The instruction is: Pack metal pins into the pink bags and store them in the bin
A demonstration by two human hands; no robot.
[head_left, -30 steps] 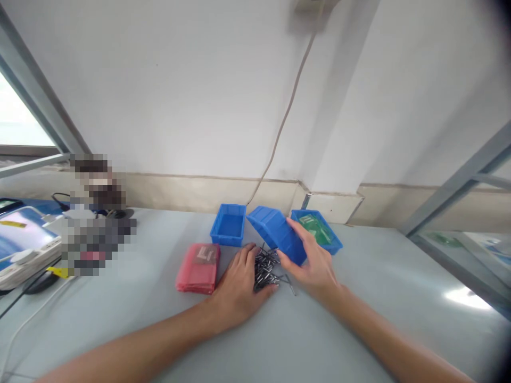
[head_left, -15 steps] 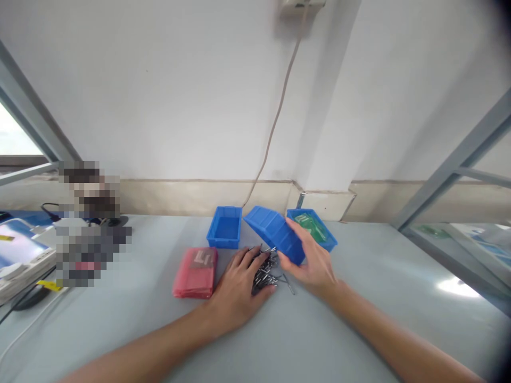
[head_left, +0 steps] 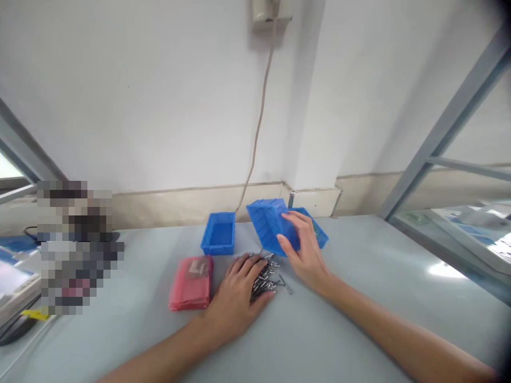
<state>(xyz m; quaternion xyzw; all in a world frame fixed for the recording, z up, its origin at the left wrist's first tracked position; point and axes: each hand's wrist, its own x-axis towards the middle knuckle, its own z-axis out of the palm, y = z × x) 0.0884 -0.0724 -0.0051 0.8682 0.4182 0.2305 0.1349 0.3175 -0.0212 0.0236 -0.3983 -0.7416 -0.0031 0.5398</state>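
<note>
My left hand [head_left: 239, 290] lies palm down with fingers stretched over the left side of a heap of small, thin metal pieces [head_left: 264, 282]; its thumb curves round the near side. What is under the palm is hidden. Just beyond the heap, my right hand [head_left: 307, 255] grips a blue plastic bin [head_left: 268, 226] by its end, thumb on the near side and fingers above. The bin is tipped over, its ribbed outside towards me and its inside hidden. One metal piece lies slightly apart, to the right of the heap.
A pack of red plastic bags [head_left: 191, 284] lies left of my left hand. Another blue bin [head_left: 219, 234] stands behind it, and a third blue bin [head_left: 322, 239] with green contents is partly covered by my right hand. Cables and a blurred-out area are at far left.
The right hand has tilted the blue bin further and its fingers have shifted on the end. The left hand stays at the heap. The whole view has turned slightly.
</note>
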